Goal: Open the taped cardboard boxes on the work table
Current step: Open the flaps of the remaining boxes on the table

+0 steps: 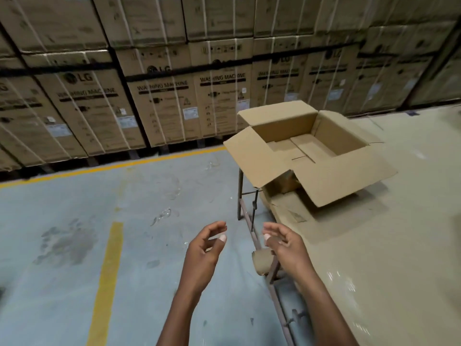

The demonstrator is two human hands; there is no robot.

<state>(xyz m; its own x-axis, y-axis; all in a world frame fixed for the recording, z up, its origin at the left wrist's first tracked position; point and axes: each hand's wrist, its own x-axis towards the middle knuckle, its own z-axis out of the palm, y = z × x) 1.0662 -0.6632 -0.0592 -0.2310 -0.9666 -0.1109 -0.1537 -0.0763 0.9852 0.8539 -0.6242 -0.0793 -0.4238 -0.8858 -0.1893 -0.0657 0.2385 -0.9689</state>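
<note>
cardboard box [309,146]: on the far corner of the table [399,245], all four flaps folded out, inside bare, already opened; one flap overhangs the table edge. left hand [204,248] and right hand [284,242]: raised near the table's front edge, well short of the box, fingers loosely curled, holding nothing. tape roll [262,264]: at the table edge under the right hand. risk, judged: a careless brush could knock the overhanging box to the floor [74,221]

A warehouse is showing: strapped washing-machine cartons [159,106] standing stacked along the far wall, yellow floor lines [107,278] crossing grey concrete.
</note>
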